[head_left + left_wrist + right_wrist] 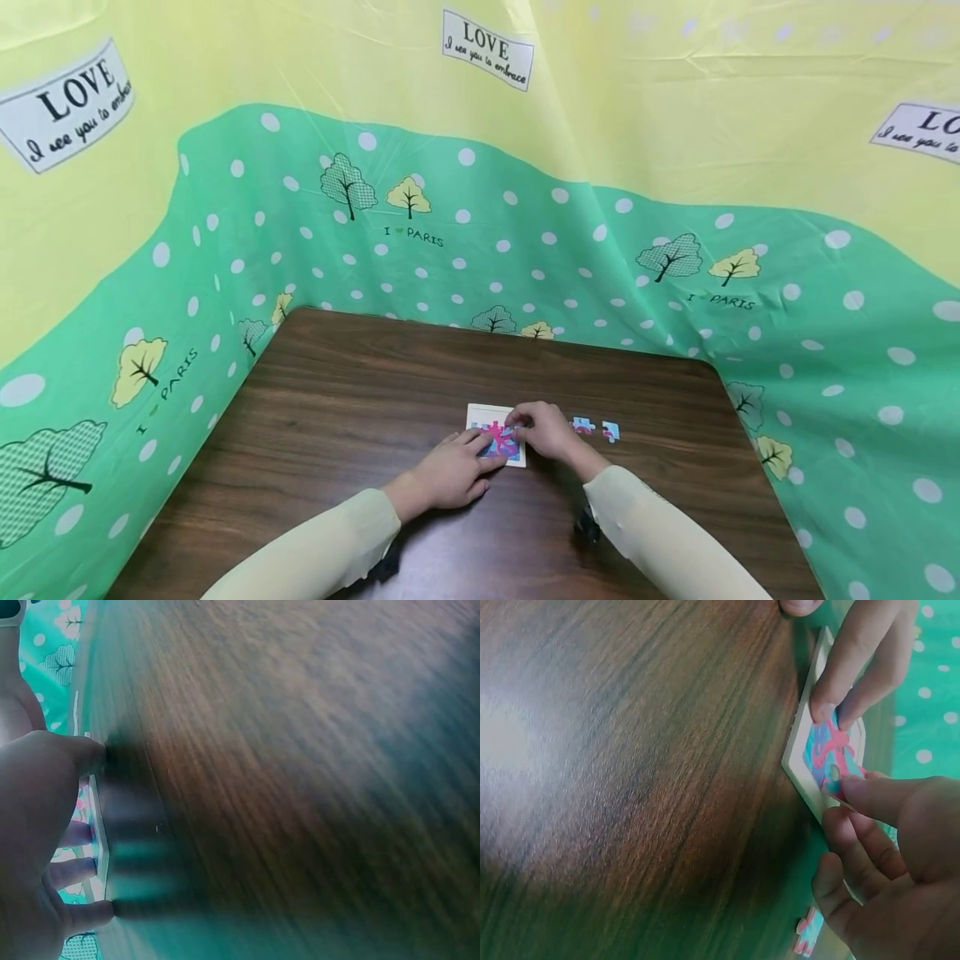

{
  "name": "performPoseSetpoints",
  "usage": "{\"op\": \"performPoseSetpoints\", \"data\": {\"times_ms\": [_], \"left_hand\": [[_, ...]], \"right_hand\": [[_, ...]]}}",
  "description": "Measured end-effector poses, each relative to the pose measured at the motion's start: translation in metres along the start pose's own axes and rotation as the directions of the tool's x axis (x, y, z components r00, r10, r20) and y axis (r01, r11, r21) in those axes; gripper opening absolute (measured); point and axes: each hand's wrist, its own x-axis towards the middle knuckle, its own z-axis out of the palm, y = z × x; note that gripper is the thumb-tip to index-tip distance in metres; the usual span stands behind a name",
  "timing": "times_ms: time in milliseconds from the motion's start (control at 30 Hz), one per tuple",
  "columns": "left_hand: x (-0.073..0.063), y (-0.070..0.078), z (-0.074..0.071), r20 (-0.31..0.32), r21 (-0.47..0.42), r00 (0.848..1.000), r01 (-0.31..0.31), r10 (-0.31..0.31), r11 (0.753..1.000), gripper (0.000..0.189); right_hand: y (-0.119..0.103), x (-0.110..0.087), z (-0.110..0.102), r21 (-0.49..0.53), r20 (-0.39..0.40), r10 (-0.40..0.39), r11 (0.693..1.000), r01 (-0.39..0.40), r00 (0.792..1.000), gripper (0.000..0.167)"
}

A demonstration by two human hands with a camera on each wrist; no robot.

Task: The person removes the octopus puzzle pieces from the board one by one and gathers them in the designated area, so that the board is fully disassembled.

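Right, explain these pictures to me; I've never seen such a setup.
There's no machine, just a person's bare left hand and right hand. The wide picture comes from a head-worn camera, the other two from one on each wrist. On the dark wood-grain table lies a jigsaw puzzle in a white frame, with two loose pieces to its right. The left hand rests on the puzzle; the right hand touches its edge, though whether it pinches a piece is unclear.

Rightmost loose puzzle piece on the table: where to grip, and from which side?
Probably pinch the rightmost puzzle piece by opposite edges, right hand coming from above and the right: it lies flat on the table, with another piece close on its left.
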Motion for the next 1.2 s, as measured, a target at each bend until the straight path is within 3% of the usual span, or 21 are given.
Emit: {"op": "performPoseSetpoints", "data": {"times_ms": [433,767,1200], "left_hand": [[0.001,0.001,0.003,-0.012,-0.005,1.0,0.003,-0.003,1.0,0.049],[0.0,0.001,0.003,0.011,-0.03,1.0,0.017,-0.017,0.999,0.051],[0.0,0.0,0.003,0.038,-0.021,0.999,0.024,-0.023,0.999,0.051]], "right_hand": [[0.006,-0.01,-0.015,0.108,0.016,-0.001,0.994,-0.001,1.0,0.009],[0.044,-0.035,-0.038,0.118,0.032,0.009,0.993,-0.012,0.999,0.011],[0.094,-0.07,-0.07,0.14,-0.015,0.128,0.982,-0.125,0.992,0.014]]}}
